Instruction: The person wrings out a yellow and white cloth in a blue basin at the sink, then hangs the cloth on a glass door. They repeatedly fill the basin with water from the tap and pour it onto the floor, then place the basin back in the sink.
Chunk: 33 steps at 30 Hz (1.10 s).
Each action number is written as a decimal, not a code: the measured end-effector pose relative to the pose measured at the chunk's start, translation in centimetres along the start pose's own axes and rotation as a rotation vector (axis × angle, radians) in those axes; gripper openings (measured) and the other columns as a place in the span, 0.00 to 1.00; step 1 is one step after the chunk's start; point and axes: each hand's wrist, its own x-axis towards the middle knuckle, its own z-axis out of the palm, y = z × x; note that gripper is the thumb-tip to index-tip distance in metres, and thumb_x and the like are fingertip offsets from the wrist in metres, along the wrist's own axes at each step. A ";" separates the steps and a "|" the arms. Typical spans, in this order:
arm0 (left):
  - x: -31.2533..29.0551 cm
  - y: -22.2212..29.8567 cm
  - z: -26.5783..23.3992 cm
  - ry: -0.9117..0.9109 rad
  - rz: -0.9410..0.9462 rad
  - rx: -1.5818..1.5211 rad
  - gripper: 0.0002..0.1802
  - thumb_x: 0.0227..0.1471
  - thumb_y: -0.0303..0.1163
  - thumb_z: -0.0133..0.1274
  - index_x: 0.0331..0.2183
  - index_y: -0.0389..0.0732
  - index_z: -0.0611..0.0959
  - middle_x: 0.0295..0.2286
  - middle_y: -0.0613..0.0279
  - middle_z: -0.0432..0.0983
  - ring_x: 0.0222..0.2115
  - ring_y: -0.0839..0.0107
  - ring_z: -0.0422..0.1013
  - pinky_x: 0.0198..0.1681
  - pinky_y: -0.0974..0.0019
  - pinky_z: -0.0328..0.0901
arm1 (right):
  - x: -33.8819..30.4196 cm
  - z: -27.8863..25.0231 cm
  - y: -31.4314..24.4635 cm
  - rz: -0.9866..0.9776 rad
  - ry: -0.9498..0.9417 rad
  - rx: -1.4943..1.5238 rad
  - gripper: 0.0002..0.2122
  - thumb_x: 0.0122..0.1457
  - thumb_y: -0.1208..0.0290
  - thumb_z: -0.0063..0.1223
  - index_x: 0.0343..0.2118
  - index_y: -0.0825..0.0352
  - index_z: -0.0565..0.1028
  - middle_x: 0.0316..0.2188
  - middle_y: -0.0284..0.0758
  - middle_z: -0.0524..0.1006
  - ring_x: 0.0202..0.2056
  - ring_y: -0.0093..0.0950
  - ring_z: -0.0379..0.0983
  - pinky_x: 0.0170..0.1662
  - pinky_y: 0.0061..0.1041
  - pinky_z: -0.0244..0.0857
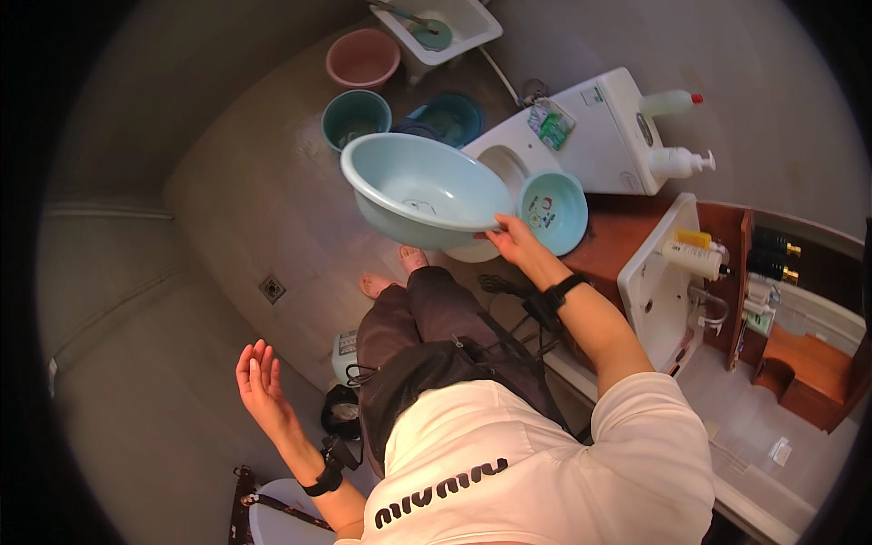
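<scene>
My right hand (pixel 515 238) grips the rim of a large light-blue plastic basin (pixel 400 216), holding it up in front of me, tilted so that its inside shows. A small printed picture is on its bottom. To the left, my left hand (pixel 262 381) is raised in the air with its fingers stretched out, touching nothing. Just right of the held basin is a smaller light-blue basin (pixel 570 211) with a cartoon print. The held basin hides part of the toilet (pixel 581 127) behind it.
On the floor ahead stand a pink basin (pixel 363 56), a green bucket (pixel 356 116) and a dark blue basin (pixel 451 118). A white sink (pixel 636 272) with bottles is at the right. A floor drain (pixel 272 289) lies left of my feet. A white mop sink (pixel 468 27) is at the back.
</scene>
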 end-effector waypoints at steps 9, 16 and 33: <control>-1.7 2.1 7.7 -0.198 0.071 0.098 0.16 0.57 0.33 0.44 0.45 0.37 0.72 0.44 0.57 0.71 0.45 0.70 0.68 0.47 0.70 0.63 | -7.2 -14.8 -4.4 -0.134 0.124 0.228 0.13 0.56 0.75 0.48 0.44 0.70 0.64 0.40 0.37 0.69 0.40 0.30 0.67 0.41 0.24 0.68; -3.2 3.1 12.0 -0.304 0.059 0.152 0.16 0.57 0.32 0.44 0.45 0.37 0.72 0.43 0.57 0.72 0.44 0.70 0.69 0.48 0.69 0.63 | -9.2 -21.0 -4.4 -0.232 0.219 0.371 0.13 0.57 0.74 0.47 0.45 0.70 0.64 0.43 0.40 0.67 0.40 0.33 0.67 0.38 0.23 0.68; -4.9 4.3 9.4 -0.210 0.075 0.140 0.15 0.56 0.32 0.44 0.45 0.39 0.73 0.43 0.58 0.72 0.43 0.71 0.70 0.46 0.71 0.63 | -3.1 -23.2 -1.9 -0.325 0.404 0.435 0.14 0.60 0.71 0.45 0.46 0.71 0.65 0.42 0.40 0.70 0.42 0.33 0.67 0.45 0.32 0.66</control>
